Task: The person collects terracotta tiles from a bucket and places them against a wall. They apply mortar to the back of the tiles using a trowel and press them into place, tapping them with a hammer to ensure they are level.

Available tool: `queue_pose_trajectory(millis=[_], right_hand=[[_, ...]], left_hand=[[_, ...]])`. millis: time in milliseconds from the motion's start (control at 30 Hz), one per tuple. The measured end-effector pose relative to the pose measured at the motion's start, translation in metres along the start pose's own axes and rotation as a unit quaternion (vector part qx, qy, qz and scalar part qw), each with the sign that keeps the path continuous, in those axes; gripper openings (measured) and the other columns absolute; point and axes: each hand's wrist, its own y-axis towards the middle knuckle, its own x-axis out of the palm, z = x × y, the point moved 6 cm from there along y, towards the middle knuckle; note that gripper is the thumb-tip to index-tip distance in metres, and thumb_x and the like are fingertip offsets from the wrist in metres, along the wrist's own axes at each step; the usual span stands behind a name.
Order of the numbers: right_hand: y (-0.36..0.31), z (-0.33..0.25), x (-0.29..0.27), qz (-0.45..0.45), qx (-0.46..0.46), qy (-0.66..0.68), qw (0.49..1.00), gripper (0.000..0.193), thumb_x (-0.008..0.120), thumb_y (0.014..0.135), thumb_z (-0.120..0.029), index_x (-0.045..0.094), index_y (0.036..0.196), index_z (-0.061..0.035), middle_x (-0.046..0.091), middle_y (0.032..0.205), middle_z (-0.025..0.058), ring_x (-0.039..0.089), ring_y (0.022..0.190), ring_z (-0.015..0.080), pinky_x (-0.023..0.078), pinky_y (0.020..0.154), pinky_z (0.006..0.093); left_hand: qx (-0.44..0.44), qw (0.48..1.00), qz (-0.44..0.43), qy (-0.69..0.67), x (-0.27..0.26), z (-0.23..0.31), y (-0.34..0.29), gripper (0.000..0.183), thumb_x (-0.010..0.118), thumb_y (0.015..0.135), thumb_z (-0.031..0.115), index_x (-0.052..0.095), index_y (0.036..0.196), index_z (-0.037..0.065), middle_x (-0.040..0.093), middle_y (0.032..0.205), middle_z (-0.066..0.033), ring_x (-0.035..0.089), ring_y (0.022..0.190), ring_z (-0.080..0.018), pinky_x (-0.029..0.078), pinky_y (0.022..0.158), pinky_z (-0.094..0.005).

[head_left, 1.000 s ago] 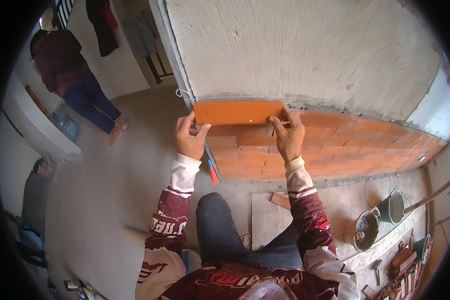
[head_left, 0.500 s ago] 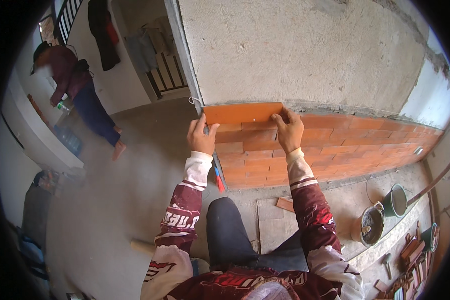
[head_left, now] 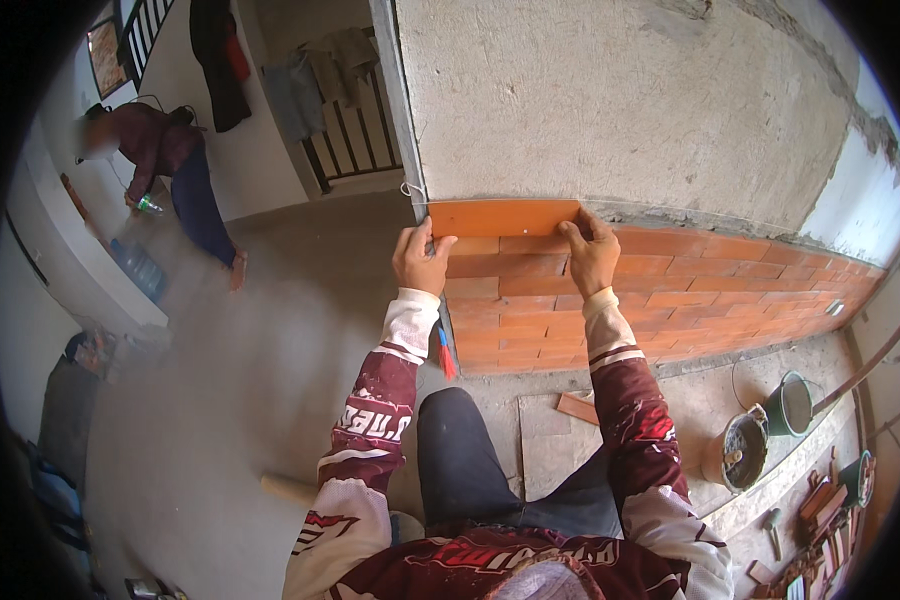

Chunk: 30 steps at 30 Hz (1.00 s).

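An orange tile [head_left: 505, 218] lies flat against the top of the tiled wall section [head_left: 670, 282], at its left corner. My left hand [head_left: 422, 262] grips the tile's left end, thumb in front and fingers at the edge. The tile's right end is pinched by my right hand [head_left: 592, 255], with its fingers over the top corner. A thin white string [head_left: 413, 192] is looped at the wall corner and runs along the tile's upper edge. Above is the rough grey plaster [head_left: 610, 110].
A brush with red bristles [head_left: 447, 362] hangs or leans at the wall's lower left corner. At right stand a mortar bucket [head_left: 736, 452] and a green bucket [head_left: 790, 405], near a trowel [head_left: 774, 532] and stacked tiles [head_left: 825, 510]. Another person [head_left: 165, 160] bends over at far left, holding a bottle.
The view has shifted, so the wall and my hands appear slightly farther right. Both hands keep hold of the tile at the corner. The other person's pose has changed slightly.
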Motion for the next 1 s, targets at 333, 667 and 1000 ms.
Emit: queue_pose_trajectory(millis=[333, 667, 1000], right_hand=[[0.003, 0.000, 0.001, 0.010, -0.031, -0.011, 0.999, 0.036, 0.072, 0.085, -0.007, 0.065, 0.120, 0.0027, 0.072, 0.101, 0.0082, 0.065, 0.089, 0.0115, 0.052, 0.084, 0.0260], [0.009, 0.009, 0.006, 0.022, -0.032, 0.018, 0.999, 0.042, 0.077, 0.081, -0.021, 0.067, 0.117, 0.0003, 0.069, 0.111, 0.0157, 0.066, 0.099, 0.0228, 0.051, 0.087, 0.0331], [0.006, -0.005, 0.007, 0.019, -0.030, -0.017, 0.999, 0.040, 0.076, 0.081, -0.021, 0.067, 0.115, -0.0009, 0.070, 0.110, 0.0156, 0.067, 0.099, 0.0254, 0.051, 0.087, 0.0338]], left_hand=[[0.018, 0.999, 0.013, -0.031, -0.001, 0.001, 0.004, 0.040, 0.082, 0.072, 0.004, 0.067, 0.109, -0.002, 0.063, 0.088, -0.0093, 0.066, 0.073, -0.0194, 0.056, 0.065, -0.0303], [0.018, 0.999, 0.030, -0.029, -0.001, 0.000, 0.009, 0.041, 0.083, 0.069, 0.002, 0.068, 0.107, -0.001, 0.065, 0.088, -0.0078, 0.067, 0.073, -0.0165, 0.055, 0.066, -0.0286], [0.020, 1.000, 0.021, 0.010, -0.004, -0.005, 0.014, 0.038, 0.085, 0.067, 0.003, 0.065, 0.100, -0.001, 0.064, 0.087, -0.0075, 0.064, 0.070, -0.0157, 0.054, 0.066, -0.0290]])
